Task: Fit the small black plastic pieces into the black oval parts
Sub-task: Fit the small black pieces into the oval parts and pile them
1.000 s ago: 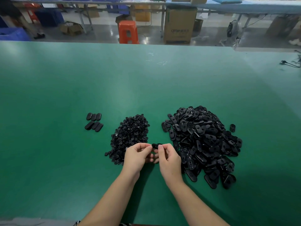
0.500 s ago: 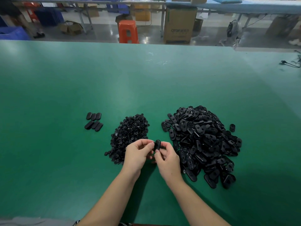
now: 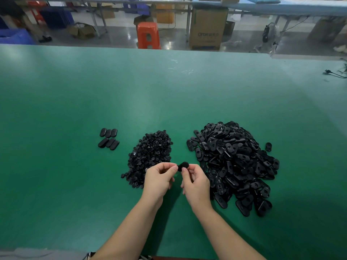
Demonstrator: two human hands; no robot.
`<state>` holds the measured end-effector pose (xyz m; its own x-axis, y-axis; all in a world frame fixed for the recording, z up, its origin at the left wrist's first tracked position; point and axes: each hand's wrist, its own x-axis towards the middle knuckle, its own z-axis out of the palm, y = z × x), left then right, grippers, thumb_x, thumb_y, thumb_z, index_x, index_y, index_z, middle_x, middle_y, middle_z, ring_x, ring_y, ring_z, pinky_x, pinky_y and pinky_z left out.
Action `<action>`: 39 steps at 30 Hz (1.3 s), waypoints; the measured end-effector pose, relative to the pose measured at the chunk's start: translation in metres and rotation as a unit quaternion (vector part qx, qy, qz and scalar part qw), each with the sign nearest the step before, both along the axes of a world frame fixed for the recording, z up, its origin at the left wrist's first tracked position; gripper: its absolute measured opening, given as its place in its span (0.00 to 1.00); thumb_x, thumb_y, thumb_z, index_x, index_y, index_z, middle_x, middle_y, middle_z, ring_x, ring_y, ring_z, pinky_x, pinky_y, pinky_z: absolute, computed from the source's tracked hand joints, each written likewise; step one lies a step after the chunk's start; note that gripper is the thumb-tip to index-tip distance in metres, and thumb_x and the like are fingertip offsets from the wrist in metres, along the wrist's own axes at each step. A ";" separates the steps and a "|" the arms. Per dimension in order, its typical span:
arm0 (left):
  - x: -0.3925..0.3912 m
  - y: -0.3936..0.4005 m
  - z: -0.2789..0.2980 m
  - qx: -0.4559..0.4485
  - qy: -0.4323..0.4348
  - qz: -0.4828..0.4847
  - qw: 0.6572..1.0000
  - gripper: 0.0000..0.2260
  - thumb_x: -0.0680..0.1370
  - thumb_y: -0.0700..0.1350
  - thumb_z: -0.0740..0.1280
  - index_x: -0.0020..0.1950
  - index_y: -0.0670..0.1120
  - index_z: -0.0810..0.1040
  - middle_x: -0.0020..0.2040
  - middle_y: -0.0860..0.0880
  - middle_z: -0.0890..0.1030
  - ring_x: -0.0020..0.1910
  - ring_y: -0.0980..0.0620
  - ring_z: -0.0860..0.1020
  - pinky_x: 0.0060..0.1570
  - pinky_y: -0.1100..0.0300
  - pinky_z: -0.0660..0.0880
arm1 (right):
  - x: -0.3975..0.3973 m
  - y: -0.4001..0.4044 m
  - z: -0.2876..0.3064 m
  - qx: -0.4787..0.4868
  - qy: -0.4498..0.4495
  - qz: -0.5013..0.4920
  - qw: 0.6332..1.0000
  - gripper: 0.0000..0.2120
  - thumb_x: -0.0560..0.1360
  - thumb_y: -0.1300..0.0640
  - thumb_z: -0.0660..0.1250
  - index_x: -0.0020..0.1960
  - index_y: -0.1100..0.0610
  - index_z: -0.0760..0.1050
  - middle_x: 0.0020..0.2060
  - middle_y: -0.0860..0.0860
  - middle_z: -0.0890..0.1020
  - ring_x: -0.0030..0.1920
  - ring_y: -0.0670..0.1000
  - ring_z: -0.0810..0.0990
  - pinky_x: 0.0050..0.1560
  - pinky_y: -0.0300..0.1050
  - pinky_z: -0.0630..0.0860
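Work surface: we see a green matted table (image 3: 75, 102) carrying all the parts.
Held part: we note one black plastic oval part (image 3: 182, 166) above the table, between the two heaps, pinched from both sides.
Left hand: we find the left hand (image 3: 159, 180) with thumb and forefinger closed on the left end of the held oval part; the other fingers are curled under.
Right hand: we find the right hand (image 3: 196, 182) with fingertips closed on the right end of the same part.
Insert: we cannot tell whether a small piece sits in the held part; the fingers cover it.
Small pieces: we record one heap of small black plastic pieces (image 3: 150, 154), left of the hands, too many to count.
Oval stock: we record one larger heap of black oval parts (image 3: 232, 162), right of the hands, too many to count.
Stray: we count one single oval part (image 3: 268, 146) lying just beside the large heap, on its far right.
Set-aside group: we count six oval parts (image 3: 109, 139) in two rows of three, well left of the small heap.
Background: we note one orange plastic stool (image 3: 148, 34) and one brown cardboard box (image 3: 207, 29) on the floor beyond the table.
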<state>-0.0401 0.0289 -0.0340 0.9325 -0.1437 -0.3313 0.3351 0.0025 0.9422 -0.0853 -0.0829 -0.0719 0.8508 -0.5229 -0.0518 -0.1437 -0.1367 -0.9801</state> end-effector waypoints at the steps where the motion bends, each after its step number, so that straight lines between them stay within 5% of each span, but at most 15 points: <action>1: -0.001 0.000 0.000 0.005 0.002 -0.001 1.000 0.02 0.78 0.37 0.72 0.47 0.41 0.84 0.30 0.48 0.77 0.25 0.56 0.71 0.24 0.64 0.67 | 0.000 0.000 0.000 0.009 0.001 0.003 1.000 0.03 0.81 0.59 0.67 0.48 0.53 0.77 0.30 0.51 0.82 0.26 0.46 0.77 0.29 0.40 0.74; 8: -0.002 -0.008 0.002 0.031 -0.009 -0.003 0.999 0.04 0.79 0.37 0.71 0.45 0.41 0.85 0.28 0.52 0.77 0.23 0.59 0.70 0.23 0.66 0.68 | -0.001 0.000 0.001 0.032 0.002 0.008 0.999 0.05 0.78 0.63 0.69 0.47 0.53 0.78 0.37 0.51 0.86 0.35 0.51 0.85 0.41 0.55 0.83; 12: -0.001 -0.010 0.004 0.031 -0.002 -0.005 1.000 0.03 0.78 0.36 0.72 0.45 0.41 0.85 0.34 0.49 0.83 0.31 0.54 0.78 0.33 0.54 0.81 | -0.003 0.000 0.003 0.023 -0.004 0.025 0.999 0.07 0.77 0.52 0.64 0.45 0.49 0.80 0.37 0.50 0.86 0.38 0.53 0.85 0.44 0.60 0.83; 15: -0.001 -0.009 0.006 0.037 -0.005 -0.003 0.999 0.03 0.78 0.36 0.72 0.46 0.40 0.84 0.35 0.47 0.84 0.29 0.55 0.79 0.27 0.61 0.77 | -0.004 -0.001 0.005 0.006 0.000 0.026 1.000 0.12 0.76 0.43 0.60 0.43 0.46 0.79 0.35 0.49 0.84 0.38 0.53 0.84 0.45 0.62 0.81; 19: -0.001 -0.009 0.007 0.055 -0.019 -0.006 0.998 0.03 0.78 0.36 0.71 0.45 0.40 0.84 0.35 0.45 0.84 0.27 0.55 0.80 0.25 0.64 0.74 | -0.004 0.001 0.006 -0.008 0.002 0.020 1.000 0.12 0.77 0.44 0.61 0.43 0.47 0.79 0.36 0.49 0.85 0.38 0.52 0.85 0.45 0.57 0.82; 23: -0.002 -0.009 0.006 0.041 -0.005 -0.015 0.999 0.04 0.79 0.35 0.71 0.45 0.39 0.84 0.37 0.41 0.85 0.30 0.49 0.82 0.30 0.59 0.79 | -0.003 0.001 0.003 -0.011 -0.001 0.005 1.000 0.05 0.77 0.53 0.64 0.43 0.48 0.77 0.37 0.45 0.85 0.36 0.44 0.83 0.39 0.40 0.80; 26: -0.003 -0.009 0.005 0.030 0.007 -0.013 0.999 0.04 0.79 0.36 0.70 0.46 0.38 0.84 0.38 0.42 0.86 0.32 0.47 0.83 0.33 0.56 0.81 | -0.002 0.001 0.001 -0.019 -0.001 -0.007 1.000 0.10 0.79 0.60 0.65 0.43 0.48 0.77 0.37 0.42 0.85 0.34 0.39 0.82 0.36 0.32 0.76; 33: 0.004 -0.005 0.003 0.117 -0.029 -0.013 0.993 0.04 0.78 0.39 0.71 0.44 0.44 0.84 0.36 0.46 0.86 0.34 0.43 0.85 0.37 0.46 0.84 | 0.000 0.000 -0.002 -0.026 0.020 -0.007 0.999 0.07 0.81 0.58 0.65 0.46 0.50 0.79 0.37 0.47 0.85 0.39 0.46 0.84 0.44 0.48 0.82; 39: 0.009 -0.004 0.006 0.219 -0.086 -0.041 0.971 0.04 0.76 0.44 0.74 0.41 0.51 0.85 0.36 0.51 0.85 0.35 0.48 0.84 0.41 0.47 0.83 | -0.001 0.000 0.001 -0.050 0.025 0.000 0.998 0.06 0.81 0.58 0.64 0.48 0.52 0.79 0.36 0.47 0.85 0.38 0.44 0.83 0.42 0.44 0.80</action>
<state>-0.0306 0.0246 -0.0281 0.9710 -0.0995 -0.2176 0.1549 -0.4318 0.8886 -0.0860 -0.0832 -0.0712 0.8490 -0.5267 -0.0421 -0.1918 -0.2329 -0.9534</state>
